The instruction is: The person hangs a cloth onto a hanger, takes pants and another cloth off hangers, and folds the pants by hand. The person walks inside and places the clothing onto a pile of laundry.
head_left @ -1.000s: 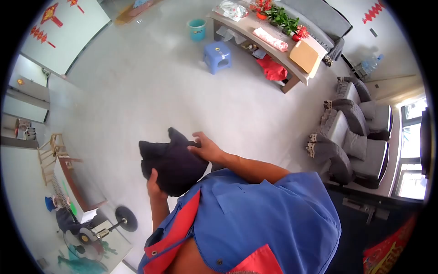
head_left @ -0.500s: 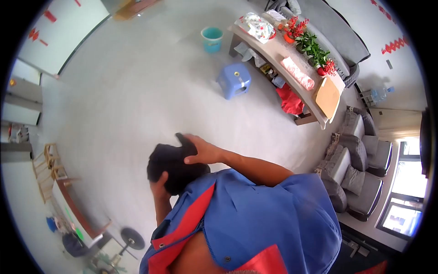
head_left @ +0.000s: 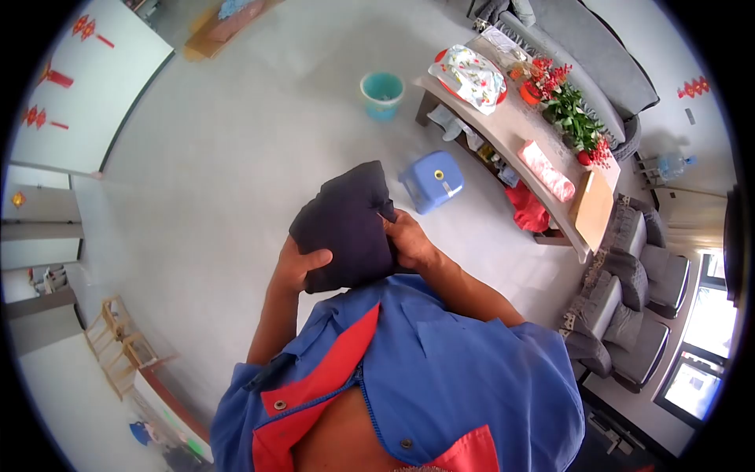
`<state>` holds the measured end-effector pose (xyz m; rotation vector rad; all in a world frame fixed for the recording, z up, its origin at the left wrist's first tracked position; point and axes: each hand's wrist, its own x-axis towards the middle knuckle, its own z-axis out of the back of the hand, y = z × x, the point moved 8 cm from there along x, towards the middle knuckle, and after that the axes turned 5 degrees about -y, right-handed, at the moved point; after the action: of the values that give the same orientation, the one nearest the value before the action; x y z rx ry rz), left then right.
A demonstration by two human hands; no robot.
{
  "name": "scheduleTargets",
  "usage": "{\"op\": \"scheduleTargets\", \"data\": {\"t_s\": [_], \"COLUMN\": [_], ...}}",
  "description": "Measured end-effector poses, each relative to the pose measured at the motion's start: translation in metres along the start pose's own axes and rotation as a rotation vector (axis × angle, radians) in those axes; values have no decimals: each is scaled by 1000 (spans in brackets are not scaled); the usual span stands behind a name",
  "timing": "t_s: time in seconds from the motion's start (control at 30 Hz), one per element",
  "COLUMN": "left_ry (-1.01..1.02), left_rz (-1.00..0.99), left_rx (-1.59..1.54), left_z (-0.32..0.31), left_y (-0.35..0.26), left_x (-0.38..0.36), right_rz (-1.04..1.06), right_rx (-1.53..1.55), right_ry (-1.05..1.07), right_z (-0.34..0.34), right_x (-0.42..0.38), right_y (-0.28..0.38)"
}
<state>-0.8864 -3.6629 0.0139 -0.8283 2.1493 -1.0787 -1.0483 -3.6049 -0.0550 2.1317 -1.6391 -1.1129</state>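
Note:
A dark, folded cloth bundle (head_left: 344,228) is held up in front of my chest, over the grey floor. My left hand (head_left: 300,263) grips its lower left edge, thumb lying on top and fingers hidden beneath. On the bundle's right side my right hand (head_left: 406,240) is closed on the edge near a bunched corner. The bundle looks thick and roughly square, its upper corner pointing away from me.
A blue stool (head_left: 434,182) stands just beyond my right hand, with a teal bucket (head_left: 382,96) farther off. The long table (head_left: 503,126) at the right holds plants, a pink roll and a board. Grey sofas (head_left: 629,346) line the right.
The bundle has gone from crumpled and low to flatter and more spread, raised farther from my body. Both hands have shifted right, and my right hand now grips its side edge.

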Motion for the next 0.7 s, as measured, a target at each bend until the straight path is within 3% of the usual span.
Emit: {"op": "scheduleTargets", "data": {"t_s": [0.1,0.17,0.23,0.3,0.43,0.5,0.57,0.7], "left_ry": [-60,-190,-321,-388,-467,-521,-539,-544], "left_rz": [-49,-26,25,52,-82,-129,-147,4], "left_rx": [49,26,-36,-65,15,204,181,-121], "left_z": [29,59,92,113,156,187,212,273], "left_y": [-17,-27,-38,-61,-116,-130,-139,-145], "left_x": [89,140,181,215,281,311,345,427], "right_rz": [25,-48,-145,-246,-358,-361,-365,-394], "right_rx": [-11,85,29,41,-8,-15,-8,-177], "right_ry": [-60,43,-56,82,206,286,353,299], "right_z": [17,13,6,-28,-76,-99,-117,-135], "right_x": [89,146,195,240,336,383,431,550], "right_y": [47,70,99,139,196,220,240,271]}}
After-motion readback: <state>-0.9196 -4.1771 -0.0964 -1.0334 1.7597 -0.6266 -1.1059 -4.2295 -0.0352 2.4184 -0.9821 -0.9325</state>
